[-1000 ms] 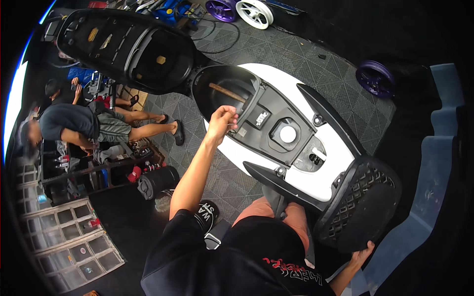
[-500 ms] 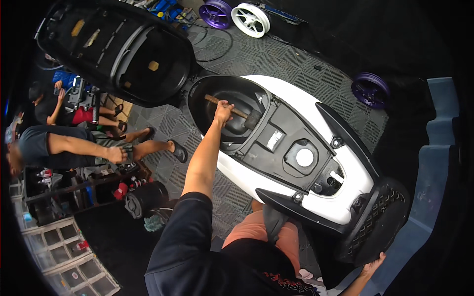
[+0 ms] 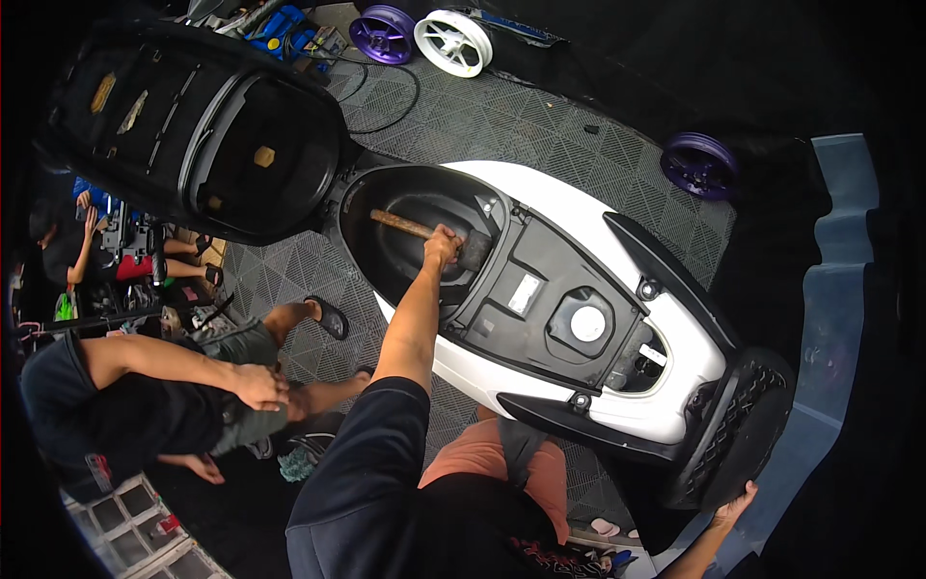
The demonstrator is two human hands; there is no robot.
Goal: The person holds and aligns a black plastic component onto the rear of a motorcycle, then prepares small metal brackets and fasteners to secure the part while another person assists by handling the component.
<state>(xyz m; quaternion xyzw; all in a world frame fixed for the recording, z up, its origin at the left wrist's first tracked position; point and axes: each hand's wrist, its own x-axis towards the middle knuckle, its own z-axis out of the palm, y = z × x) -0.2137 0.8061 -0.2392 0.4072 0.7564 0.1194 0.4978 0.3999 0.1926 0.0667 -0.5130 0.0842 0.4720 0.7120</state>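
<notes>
My left hand (image 3: 444, 246) is closed around the wooden handle of a mallet (image 3: 397, 224), close to its dark, blocky head. The mallet lies tilted inside the black storage bucket (image 3: 371, 265) of a white scooter (image 3: 617, 410). At lower right, my right hand (image 3: 735, 504) grips the lower edge of a black backrest pad (image 3: 757, 425) at the scooter's end; some of its fingers are hidden. A black seat (image 3: 275, 159) stands flipped open beyond the bucket, its hollow underside showing. Between bucket and backrest sits a white round cap (image 3: 587, 323) in a dark panel.
A person in dark clothes (image 3: 145, 396) is close on my left; another person (image 3: 92, 241) sits farther back. Purple wheels (image 3: 699, 166) and a white wheel (image 3: 452, 43) rest on the grey tiled floor (image 3: 540, 121). A translucent sheet (image 3: 830, 318) stands at right.
My left hand has shifted along the handle toward the mallet's head. The nearer person on the left has come closer. My view has shifted slightly; my right hand stays at the backrest.
</notes>
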